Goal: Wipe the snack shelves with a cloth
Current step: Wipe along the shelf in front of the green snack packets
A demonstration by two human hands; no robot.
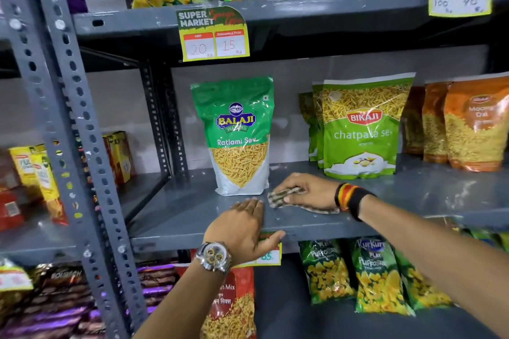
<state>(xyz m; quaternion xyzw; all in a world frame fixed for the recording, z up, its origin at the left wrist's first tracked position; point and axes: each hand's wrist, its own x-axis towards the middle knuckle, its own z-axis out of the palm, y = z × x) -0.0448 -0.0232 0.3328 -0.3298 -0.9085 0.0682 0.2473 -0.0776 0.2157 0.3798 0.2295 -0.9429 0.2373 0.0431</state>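
A grey metal shelf (181, 209) runs across the middle of the view. My right hand (305, 190) presses a small brown checked cloth (283, 195) flat on it, just right of a green Balaji Ratlami Sev bag (237, 135) that stands upright. My left hand (242, 226), with a wristwatch, lies palm down on the shelf's front edge, fingers together, thumb hooked over the lip. It holds nothing. The two hands almost touch at the cloth's left end.
Green Bikaji chatpata sev bags (363, 129) and orange bags (473, 124) stand at the right of the same shelf. A perforated grey upright (80, 146) rises at left. Price tags (214, 36) hang from the shelf above. Puffcorn bags (377, 275) fill the shelf below.
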